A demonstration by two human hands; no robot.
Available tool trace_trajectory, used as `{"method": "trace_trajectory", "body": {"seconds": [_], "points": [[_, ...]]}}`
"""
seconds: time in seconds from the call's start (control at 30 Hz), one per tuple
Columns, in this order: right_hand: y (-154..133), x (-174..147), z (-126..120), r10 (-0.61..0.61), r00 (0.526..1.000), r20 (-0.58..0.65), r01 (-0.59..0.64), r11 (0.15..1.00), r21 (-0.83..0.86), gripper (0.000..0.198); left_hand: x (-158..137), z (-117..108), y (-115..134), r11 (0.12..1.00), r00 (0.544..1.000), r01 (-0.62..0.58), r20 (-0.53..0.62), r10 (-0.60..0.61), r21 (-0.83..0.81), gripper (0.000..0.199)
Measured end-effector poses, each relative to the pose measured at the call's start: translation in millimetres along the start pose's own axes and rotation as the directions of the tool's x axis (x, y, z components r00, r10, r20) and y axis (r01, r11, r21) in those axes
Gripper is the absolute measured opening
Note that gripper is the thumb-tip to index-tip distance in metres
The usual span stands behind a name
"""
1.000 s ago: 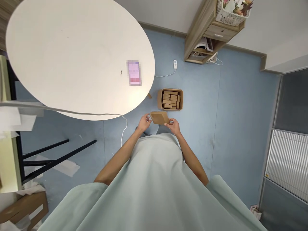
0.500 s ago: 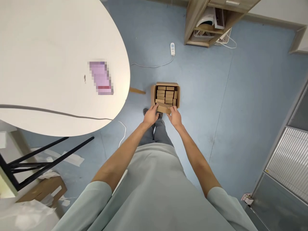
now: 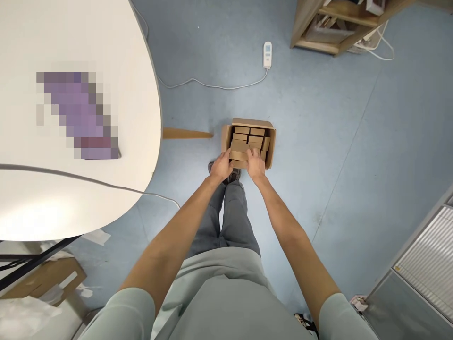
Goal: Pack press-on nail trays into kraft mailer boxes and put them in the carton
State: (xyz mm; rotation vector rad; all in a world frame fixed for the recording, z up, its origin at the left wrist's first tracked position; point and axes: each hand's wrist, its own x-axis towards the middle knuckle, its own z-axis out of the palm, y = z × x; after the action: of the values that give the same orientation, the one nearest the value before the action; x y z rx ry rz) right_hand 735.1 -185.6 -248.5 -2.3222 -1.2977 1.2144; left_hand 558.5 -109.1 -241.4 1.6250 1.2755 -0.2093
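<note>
My left hand (image 3: 221,166) and my right hand (image 3: 255,164) grip a small brown cardboard box (image 3: 238,155) between them, fingers closed on its two ends. The small box is over the near part of an open carton (image 3: 272,148) on the floor in front of my shoes. Several similar small boxes (image 3: 256,131) lie stacked in rows inside the carton, one or more standing on end along its right side. My hands and the held box hide part of the near rows.
At the left stands a white round-edged table (image 3: 134,118) with a blurred purple item and a grey cable on it. A wooden table leg (image 3: 187,134) points toward the carton. A white corded device (image 3: 267,55) lies on the floor; a wooden cabinet (image 3: 314,28) stands beyond.
Both hands have carried the small box from the carton's near edge to further over its inside. My view has shifted lower and closer, so the carton looks larger.
</note>
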Motion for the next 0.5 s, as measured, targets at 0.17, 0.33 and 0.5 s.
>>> {"method": "trace_trajectory", "body": {"seconds": [0.17, 0.33, 0.5], "points": [[5.8, 35.2, 21.9, 0.067, 0.987, 0.145, -0.030, 0.969, -0.245, 0.044, 27.3, 18.4, -24.4, 0.993, 0.996, -0.012, 0.089, 0.002, 0.113, 0.086], [4.6, 57.8, 35.5, 0.165, 0.950, 0.266, -0.056, 0.926, -0.373, 0.052, 47.6, 30.3, -40.2, 0.984, 0.980, 0.052, 0.179, -0.083, 0.170, 0.085], [5.8, 71.6, 51.8, 0.233, 0.913, 0.336, -0.098, 0.922, -0.375, 0.050, 66.4, 38.6, -58.0, 0.975, 0.967, 0.121, 0.198, -0.159, 0.189, 0.082]]}}
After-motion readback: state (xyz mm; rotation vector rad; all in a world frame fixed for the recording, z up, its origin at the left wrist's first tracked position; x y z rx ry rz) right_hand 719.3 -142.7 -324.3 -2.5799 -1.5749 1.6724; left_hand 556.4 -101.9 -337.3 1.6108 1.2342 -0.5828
